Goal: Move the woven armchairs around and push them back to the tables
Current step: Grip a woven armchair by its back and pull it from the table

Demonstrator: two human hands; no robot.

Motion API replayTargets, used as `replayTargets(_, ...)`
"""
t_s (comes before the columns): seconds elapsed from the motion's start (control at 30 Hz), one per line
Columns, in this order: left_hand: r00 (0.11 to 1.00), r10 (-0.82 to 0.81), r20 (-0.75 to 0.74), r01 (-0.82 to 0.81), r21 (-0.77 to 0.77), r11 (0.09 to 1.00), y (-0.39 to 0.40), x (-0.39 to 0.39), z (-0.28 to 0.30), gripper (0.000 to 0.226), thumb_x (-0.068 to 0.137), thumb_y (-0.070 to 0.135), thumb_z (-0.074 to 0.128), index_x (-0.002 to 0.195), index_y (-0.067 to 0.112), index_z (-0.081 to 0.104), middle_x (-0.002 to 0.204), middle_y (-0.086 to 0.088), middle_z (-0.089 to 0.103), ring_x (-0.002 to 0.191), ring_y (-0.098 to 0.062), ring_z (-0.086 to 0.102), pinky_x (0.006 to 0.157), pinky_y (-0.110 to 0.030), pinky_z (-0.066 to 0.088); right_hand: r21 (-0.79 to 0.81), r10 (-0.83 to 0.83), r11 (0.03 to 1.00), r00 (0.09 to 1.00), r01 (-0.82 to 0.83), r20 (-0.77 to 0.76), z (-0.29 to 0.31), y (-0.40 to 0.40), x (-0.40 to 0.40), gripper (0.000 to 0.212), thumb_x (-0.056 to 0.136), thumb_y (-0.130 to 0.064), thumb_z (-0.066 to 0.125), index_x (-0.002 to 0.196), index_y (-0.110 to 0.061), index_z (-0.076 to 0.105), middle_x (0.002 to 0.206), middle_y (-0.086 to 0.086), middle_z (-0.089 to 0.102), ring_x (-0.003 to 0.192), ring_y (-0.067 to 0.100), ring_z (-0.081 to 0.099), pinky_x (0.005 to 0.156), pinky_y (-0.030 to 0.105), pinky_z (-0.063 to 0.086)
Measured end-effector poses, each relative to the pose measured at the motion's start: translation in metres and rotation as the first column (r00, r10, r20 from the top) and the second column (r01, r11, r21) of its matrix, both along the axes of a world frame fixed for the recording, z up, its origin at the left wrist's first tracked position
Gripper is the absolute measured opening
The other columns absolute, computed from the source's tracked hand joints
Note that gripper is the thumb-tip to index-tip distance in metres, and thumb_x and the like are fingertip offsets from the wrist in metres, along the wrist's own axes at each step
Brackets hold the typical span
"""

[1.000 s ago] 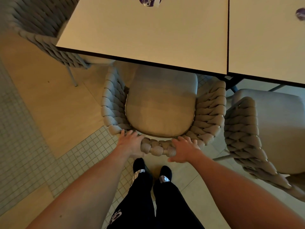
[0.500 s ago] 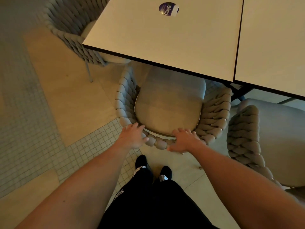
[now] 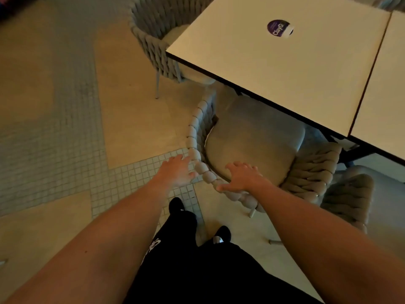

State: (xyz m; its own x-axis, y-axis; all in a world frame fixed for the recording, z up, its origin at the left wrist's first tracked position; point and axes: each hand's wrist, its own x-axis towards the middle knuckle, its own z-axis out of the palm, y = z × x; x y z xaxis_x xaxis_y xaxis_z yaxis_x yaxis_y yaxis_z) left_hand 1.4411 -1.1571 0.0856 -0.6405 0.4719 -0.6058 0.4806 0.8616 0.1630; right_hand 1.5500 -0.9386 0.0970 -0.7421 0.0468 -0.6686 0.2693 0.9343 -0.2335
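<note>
A grey woven armchair (image 3: 311, 172) with a beige seat cushion (image 3: 252, 139) stands in front of me, its seat partly beneath the white table (image 3: 285, 80). My left hand (image 3: 175, 173) is at the outer left side of the chair's rope back rim (image 3: 205, 170), fingers straight and apart, at most brushing it. My right hand (image 3: 243, 177) lies flat on the rim with its fingers spread over the back of the cushion, not curled around anything.
A second woven armchair (image 3: 153, 34) stands at the table's far left corner, a third (image 3: 348, 198) close by on the right. Another table (image 3: 388, 95) abuts the first, which carries a purple round sticker (image 3: 279, 29). My feet (image 3: 177, 205) are just behind the chair on the tiled floor.
The chair has slid farther under the table. Both hands have loosened from the back rim, the left one moving off to its outer side. My view has swung left.
</note>
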Motion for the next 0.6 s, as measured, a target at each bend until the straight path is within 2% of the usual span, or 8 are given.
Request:
replayTargets(0.1, 0.998, 0.068, 0.01, -0.068, -0.015, 0.998, -0.02, -0.014, 0.005, 0.078, 0.097, 0.062, 0.044, 0.16, 0.022, 0.02, 0.163, -0.01, 0.026, 0.146, -0.033, 0.03, 0.114, -0.05, 0.034, 0.0, 0.072, 0.997, 0.997, -0.072, -0.016, 0.002, -0.016, -0.023, 0.08, 0.084, -0.075, 0.059, 0.143, -0.024, 0.046, 0.142, 0.007, 0.05, 0.135, 0.034, 0.042, 0.109, 0.054, 0.034)
replayTargets(0.2, 0.991, 0.132, 0.014, -0.132, -0.001, 0.991, -0.043, -0.031, 0.009, 0.078, 0.099, 0.06, 0.045, 0.16, 0.021, 0.017, 0.163, -0.011, 0.025, 0.146, -0.034, 0.029, 0.115, -0.05, 0.033, 0.01, 0.109, 0.994, 0.994, -0.109, -0.009, 0.003, -0.033, -0.051, 0.058, 0.083, -0.074, 0.059, 0.117, -0.028, 0.05, 0.123, 0.002, 0.056, 0.124, 0.031, 0.05, 0.103, 0.053, 0.037)
replayTargets(0.23, 0.988, 0.151, 0.019, -0.151, -0.001, 0.988, -0.052, -0.037, 0.009, 0.077, 0.1, 0.058, 0.044, 0.161, 0.021, 0.016, 0.164, -0.011, 0.024, 0.147, -0.034, 0.028, 0.115, -0.05, 0.033, 0.008, 0.121, 0.993, 0.993, -0.121, -0.007, 0.004, -0.041, -0.061, 0.057, 0.082, -0.074, 0.06, 0.116, -0.029, 0.05, 0.122, 0.002, 0.057, 0.123, 0.031, 0.051, 0.102, 0.053, 0.038)
replayTargets(0.33, 0.982, 0.186, 0.016, -0.186, -0.009, 0.983, -0.079, -0.059, 0.009, 0.075, 0.101, 0.057, 0.043, 0.161, 0.021, 0.016, 0.162, -0.011, 0.027, 0.145, -0.035, 0.031, 0.113, -0.051, 0.035, -0.006, 0.137, 0.991, 0.991, -0.137, 0.002, 0.007, -0.067, -0.095, 0.072, 0.082, -0.073, 0.061, 0.135, -0.026, 0.049, 0.132, 0.001, 0.057, 0.126, 0.03, 0.051, 0.106, 0.056, 0.039)
replayTargets(0.43, 0.973, 0.23, 0.022, -0.23, -0.004, 0.973, -0.11, -0.087, 0.01, 0.073, 0.101, 0.056, 0.044, 0.16, 0.021, 0.018, 0.16, -0.011, 0.03, 0.143, -0.034, 0.033, 0.112, -0.05, 0.037, 0.019, 0.186, 0.982, 0.983, -0.186, 0.004, 0.003, -0.096, -0.131, 0.076, 0.083, -0.073, 0.062, 0.14, -0.023, 0.048, 0.142, 0.005, 0.052, 0.128, 0.031, 0.051, 0.106, 0.056, 0.041)
replayTargets(0.6, 0.962, 0.272, 0.03, -0.272, -0.004, 0.962, -0.155, -0.132, 0.011, 0.072, 0.102, 0.055, 0.044, 0.16, 0.023, 0.018, 0.158, -0.011, 0.034, 0.14, -0.034, 0.038, 0.11, -0.049, 0.039, 0.004, 0.196, 0.981, 0.981, -0.196, 0.011, 0.006, -0.136, -0.185, 0.083, 0.09, -0.066, 0.061, 0.156, -0.023, 0.033, 0.159, 0.008, 0.037, 0.145, 0.034, 0.035, 0.117, 0.055, 0.03)
